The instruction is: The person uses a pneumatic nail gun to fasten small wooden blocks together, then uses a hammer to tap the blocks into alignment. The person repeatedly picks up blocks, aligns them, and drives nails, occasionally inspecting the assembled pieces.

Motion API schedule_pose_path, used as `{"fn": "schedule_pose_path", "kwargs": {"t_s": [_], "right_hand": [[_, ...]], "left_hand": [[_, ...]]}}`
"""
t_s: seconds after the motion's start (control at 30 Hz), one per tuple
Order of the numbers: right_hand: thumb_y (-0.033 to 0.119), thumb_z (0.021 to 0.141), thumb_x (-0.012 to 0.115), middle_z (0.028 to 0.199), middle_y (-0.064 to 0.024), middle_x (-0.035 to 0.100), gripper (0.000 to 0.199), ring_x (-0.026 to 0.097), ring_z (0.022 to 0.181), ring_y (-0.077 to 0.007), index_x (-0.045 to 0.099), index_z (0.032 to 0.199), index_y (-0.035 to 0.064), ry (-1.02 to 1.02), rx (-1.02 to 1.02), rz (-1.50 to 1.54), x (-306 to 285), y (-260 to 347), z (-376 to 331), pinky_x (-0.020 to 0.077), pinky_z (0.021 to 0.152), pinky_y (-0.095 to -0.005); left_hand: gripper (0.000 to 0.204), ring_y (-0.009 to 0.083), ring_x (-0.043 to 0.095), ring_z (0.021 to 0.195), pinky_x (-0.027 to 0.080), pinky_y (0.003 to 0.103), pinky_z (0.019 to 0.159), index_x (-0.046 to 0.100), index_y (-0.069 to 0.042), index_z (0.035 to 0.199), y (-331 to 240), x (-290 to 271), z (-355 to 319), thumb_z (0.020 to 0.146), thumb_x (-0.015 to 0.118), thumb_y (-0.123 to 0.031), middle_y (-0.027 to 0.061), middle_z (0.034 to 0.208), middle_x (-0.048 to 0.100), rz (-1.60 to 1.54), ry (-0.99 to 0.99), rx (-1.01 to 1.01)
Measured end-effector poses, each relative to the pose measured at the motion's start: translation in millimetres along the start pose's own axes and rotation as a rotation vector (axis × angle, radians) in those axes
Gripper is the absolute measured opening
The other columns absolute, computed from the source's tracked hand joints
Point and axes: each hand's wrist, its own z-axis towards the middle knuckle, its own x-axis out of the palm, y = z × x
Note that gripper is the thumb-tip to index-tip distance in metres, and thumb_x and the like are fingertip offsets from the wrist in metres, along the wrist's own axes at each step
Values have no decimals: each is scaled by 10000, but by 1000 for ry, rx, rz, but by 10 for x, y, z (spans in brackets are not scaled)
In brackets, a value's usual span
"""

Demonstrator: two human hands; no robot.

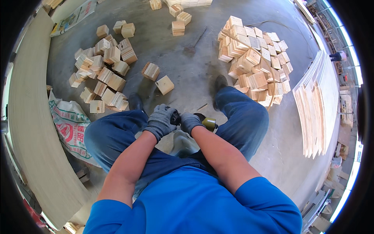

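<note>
Both my hands wear grey gloves and meet in front of me between my knees. My right hand (191, 123) is closed round a hand-held tool (210, 124) with an olive-green cylindrical end and black parts; its exact kind does not show. My left hand (159, 120) is closed on a black rounded piece (175, 117), right beside the right hand. Whether that piece belongs to the same tool, I cannot tell. Ahead of my hands two wooden blocks, a layered block (150, 71) and a pale block (165, 85), lie on the floor.
Loose wooden blocks (112, 55) lie scattered at the left. A large block pile (257, 62) stands at the right, with a strap across it. Thin boards (317, 101) lean farther right. A printed sack (70, 121) and a long panel (31, 97) are at the left. A hammer-like tool (191, 49) lies ahead.
</note>
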Motion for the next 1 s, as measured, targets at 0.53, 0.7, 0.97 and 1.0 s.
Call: {"fn": "schedule_pose_path", "kwargs": {"t_s": [0.53, 0.7, 0.97, 1.0], "right_hand": [[332, 763, 796, 1173, -211, 749, 474, 713, 1121, -365, 758, 1170, 93, 228, -138, 224, -422, -158, 497, 560, 983, -439], [285, 747, 815, 1430, -202, 622, 755, 647, 1223, -386, 591, 1444, 102, -59, 2, 116, -1056, -199, 1148, 518, 1047, -440], [197, 736, 841, 1640, -122, 381, 963, 410, 1481, -356, 404, 1594, 166, -303, -328, -241, -931, 129, 2188, 320, 1206, -560], [198, 753, 827, 1637, -124, 386, 953, 408, 1481, -354, 396, 1601, 171, -294, -347, -278, -935, 143, 2272, 310, 1211, -567]], "left_hand": [[555, 420, 515, 1329, 411, 563, 1090, 687, -164, 1205, 281, 361, 196, 755, 811, -464, 140, 1364, 605, 32, -307, 39], [512, 421, 586, 1213, 499, 526, 996, 684, -161, 1141, 434, 310, 338, 714, 835, -400, 124, 1256, 638, -94, -352, 61], [552, 424, 606, 1172, 510, 539, 978, 665, -158, 1121, 771, 331, 385, 648, 868, -358, 128, 1201, 643, -162, -373, 40], [552, 424, 607, 1171, 508, 542, 980, 664, -159, 1122, 785, 318, 392, 649, 866, -358, 129, 1199, 643, -165, -366, 29]]}}
